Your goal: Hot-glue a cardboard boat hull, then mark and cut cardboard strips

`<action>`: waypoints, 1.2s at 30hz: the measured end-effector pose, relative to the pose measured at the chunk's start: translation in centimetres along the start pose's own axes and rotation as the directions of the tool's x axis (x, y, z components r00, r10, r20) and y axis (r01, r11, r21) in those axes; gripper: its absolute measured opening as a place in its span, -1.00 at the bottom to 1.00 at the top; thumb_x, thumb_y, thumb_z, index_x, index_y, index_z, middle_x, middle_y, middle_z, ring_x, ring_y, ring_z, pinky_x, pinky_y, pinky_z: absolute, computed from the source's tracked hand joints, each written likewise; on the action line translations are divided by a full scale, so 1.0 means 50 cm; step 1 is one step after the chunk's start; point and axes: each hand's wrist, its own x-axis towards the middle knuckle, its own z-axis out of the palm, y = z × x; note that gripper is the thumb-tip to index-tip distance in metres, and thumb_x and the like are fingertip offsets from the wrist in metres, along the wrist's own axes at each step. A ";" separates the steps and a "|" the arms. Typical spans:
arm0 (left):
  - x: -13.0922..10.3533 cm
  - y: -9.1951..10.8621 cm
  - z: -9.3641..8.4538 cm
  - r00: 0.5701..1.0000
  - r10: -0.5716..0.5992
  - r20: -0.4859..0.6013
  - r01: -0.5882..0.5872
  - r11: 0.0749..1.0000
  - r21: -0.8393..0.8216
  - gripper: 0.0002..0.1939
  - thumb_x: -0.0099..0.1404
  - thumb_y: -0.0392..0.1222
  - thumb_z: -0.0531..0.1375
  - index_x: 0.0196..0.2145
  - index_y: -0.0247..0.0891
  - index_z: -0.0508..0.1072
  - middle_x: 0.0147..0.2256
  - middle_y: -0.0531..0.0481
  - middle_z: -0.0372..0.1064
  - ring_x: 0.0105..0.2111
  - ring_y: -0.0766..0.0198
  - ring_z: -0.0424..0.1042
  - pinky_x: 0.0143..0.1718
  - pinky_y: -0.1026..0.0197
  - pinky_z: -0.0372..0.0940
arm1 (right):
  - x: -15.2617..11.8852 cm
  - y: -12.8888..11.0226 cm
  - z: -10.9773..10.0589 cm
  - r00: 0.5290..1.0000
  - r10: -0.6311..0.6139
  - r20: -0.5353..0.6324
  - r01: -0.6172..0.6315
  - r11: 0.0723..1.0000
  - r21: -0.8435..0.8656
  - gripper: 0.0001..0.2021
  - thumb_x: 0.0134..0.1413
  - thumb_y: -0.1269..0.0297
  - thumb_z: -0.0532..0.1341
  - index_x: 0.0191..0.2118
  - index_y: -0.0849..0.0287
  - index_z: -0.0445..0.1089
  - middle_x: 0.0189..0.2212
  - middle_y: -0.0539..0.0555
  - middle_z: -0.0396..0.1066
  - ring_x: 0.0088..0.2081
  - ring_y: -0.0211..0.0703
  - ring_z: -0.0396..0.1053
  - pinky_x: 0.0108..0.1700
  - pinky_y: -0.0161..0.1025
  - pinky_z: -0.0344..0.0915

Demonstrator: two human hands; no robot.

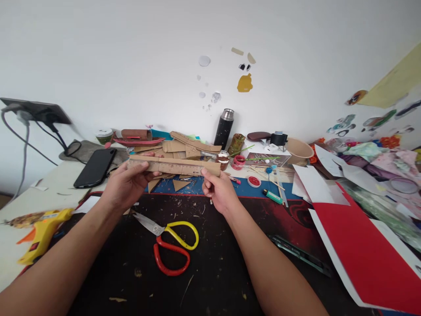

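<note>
A long strip of cardboard (177,169) is held up level above the mat, with a clear ruler (169,167) lying along its face. My left hand (131,177) grips the left end, thumb on the front and fingers behind. At the right end my right hand (219,186) pinches the strip and ruler between thumb and curled fingers. Below them, scissors (164,235) with one yellow and one red handle lie on the black mat (131,281), blades slightly apart or closed, I cannot tell.
A yellow glue gun (46,232) and a black phone (95,167) lie at left. Cardboard scraps (184,147), a black flask (224,129) and a paint jar (238,162) stand behind. Right are a green lighter (272,196), a cutter knife (301,254) and red paper (358,245).
</note>
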 end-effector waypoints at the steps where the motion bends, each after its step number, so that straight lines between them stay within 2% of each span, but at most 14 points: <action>1: 0.001 0.002 -0.001 1.000 0.006 0.000 -0.006 1.000 0.003 -0.72 0.14 -0.46 0.46 -0.19 -0.24 0.63 -0.29 -0.03 0.72 -0.32 0.20 0.64 -0.35 0.29 0.63 | -0.001 0.001 0.001 1.000 0.004 0.004 -0.004 1.000 0.002 -0.45 -0.17 -0.04 0.65 -0.44 0.07 0.28 -0.65 -0.18 0.24 -0.65 -0.34 0.20 -0.63 -0.34 -0.09; 3: 0.002 0.007 -0.002 1.000 0.013 0.004 -0.013 1.000 0.013 -0.71 0.12 -0.46 0.48 -0.20 -0.24 0.64 -0.28 -0.03 0.72 -0.30 0.18 0.65 -0.35 0.29 0.62 | -0.002 0.002 0.002 1.000 0.014 0.012 -0.014 1.000 0.005 -0.46 -0.16 -0.03 0.64 -0.45 0.07 0.28 -0.65 -0.17 0.24 -0.66 -0.34 0.21 -0.63 -0.34 -0.09; 6: 0.002 0.018 -0.003 1.000 0.024 0.020 -0.026 0.998 0.065 -0.76 0.15 -0.42 0.46 -0.19 -0.30 0.67 -0.21 -0.13 0.73 -0.22 0.10 0.67 -0.30 0.25 0.64 | -0.003 0.004 0.004 0.999 0.028 0.023 -0.028 1.000 0.005 -0.49 -0.15 -0.02 0.63 -0.44 0.08 0.31 -0.65 -0.18 0.25 -0.66 -0.33 0.22 -0.63 -0.34 -0.08; 10: 0.001 0.028 0.001 0.998 0.063 0.022 -0.066 0.989 0.129 -0.81 0.17 -0.38 0.41 -0.21 -0.33 0.68 -0.25 -0.17 0.72 -0.13 -0.01 0.68 -0.21 0.13 0.68 | -0.005 0.004 0.006 0.999 0.033 0.034 -0.033 0.999 0.002 -0.52 -0.14 -0.02 0.61 -0.42 0.08 0.34 -0.66 -0.18 0.25 -0.66 -0.32 0.24 -0.63 -0.35 -0.07; 16: -0.002 0.035 0.004 0.997 0.071 0.031 -0.075 0.985 0.155 -0.81 0.16 -0.37 0.40 -0.22 -0.28 0.71 -0.22 -0.14 0.73 -0.12 -0.01 0.67 -0.28 0.16 0.67 | -0.006 0.006 0.009 0.998 0.036 0.048 -0.037 0.999 0.017 -0.52 -0.14 -0.02 0.60 -0.46 0.09 0.32 -0.65 -0.17 0.26 -0.65 -0.32 0.26 -0.64 -0.36 -0.06; 20: -0.004 0.035 0.004 0.998 0.057 0.036 -0.061 0.991 0.117 -0.81 0.17 -0.42 0.39 -0.23 -0.30 0.71 -0.25 -0.13 0.73 -0.22 0.10 0.65 -0.29 0.24 0.63 | -0.006 0.006 0.011 0.998 0.010 0.065 -0.012 1.000 0.024 -0.51 -0.12 -0.01 0.59 -0.49 0.08 0.27 -0.67 -0.17 0.23 -0.66 -0.33 0.24 -0.63 -0.35 -0.05; 24: -0.004 0.031 0.009 0.999 0.034 0.012 -0.034 0.999 0.026 -0.78 0.17 -0.48 0.40 -0.27 -0.22 0.68 -0.33 -0.02 0.71 -0.38 0.24 0.59 -0.38 0.33 0.59 | -0.008 0.006 0.015 0.999 -0.018 0.045 0.017 1.000 0.017 -0.49 -0.10 -0.01 0.58 -0.51 0.05 0.22 -0.72 -0.21 0.12 -0.68 -0.31 0.22 -0.63 -0.34 -0.05; 27: -0.003 0.025 0.010 1.000 -0.003 -0.003 0.003 0.999 -0.038 -0.80 0.17 -0.48 0.42 -0.31 -0.22 0.64 -0.36 0.01 0.70 -0.42 0.27 0.58 -0.41 0.33 0.58 | -0.009 0.009 0.019 0.999 -0.046 0.021 0.046 0.999 0.013 -0.49 -0.09 -0.02 0.56 -0.50 0.04 0.20 -0.75 -0.24 0.05 -0.70 -0.32 0.18 -0.63 -0.34 -0.05; 30: -0.008 0.009 0.009 0.999 -0.040 -0.001 0.040 0.997 -0.068 -0.84 0.19 -0.43 0.46 -0.37 -0.24 0.61 -0.38 0.02 0.69 -0.41 0.27 0.62 -0.33 0.31 0.62 | -0.011 0.014 0.025 0.998 -0.059 -0.015 0.059 0.998 0.021 -0.48 -0.08 -0.03 0.55 -0.48 0.02 0.17 -0.75 -0.26 0.03 -0.71 -0.33 0.16 -0.62 -0.34 -0.06; 33: -0.023 -0.016 0.013 0.994 -0.098 0.056 0.101 0.994 -0.048 -0.82 0.15 -0.37 0.54 -0.36 -0.22 0.63 -0.31 0.02 0.72 -0.31 0.21 0.67 -0.25 0.25 0.66 | -0.017 0.022 0.033 0.998 -0.051 -0.032 0.052 0.998 0.036 -0.50 -0.09 -0.02 0.54 -0.45 0.02 0.18 -0.74 -0.27 0.05 -0.71 -0.33 0.15 -0.63 -0.34 -0.08; 36: -0.045 -0.038 0.026 0.985 -0.144 0.094 0.145 0.989 -0.005 -0.72 0.06 -0.30 0.63 -0.29 -0.22 0.69 -0.19 -0.08 0.75 -0.25 0.12 0.69 -0.28 0.20 0.66 | -0.027 0.030 0.044 1.000 -0.026 -0.009 0.026 0.999 0.044 -0.54 -0.08 0.00 0.53 -0.41 0.02 0.22 -0.75 -0.28 0.07 -0.72 -0.32 0.16 -0.64 -0.34 -0.10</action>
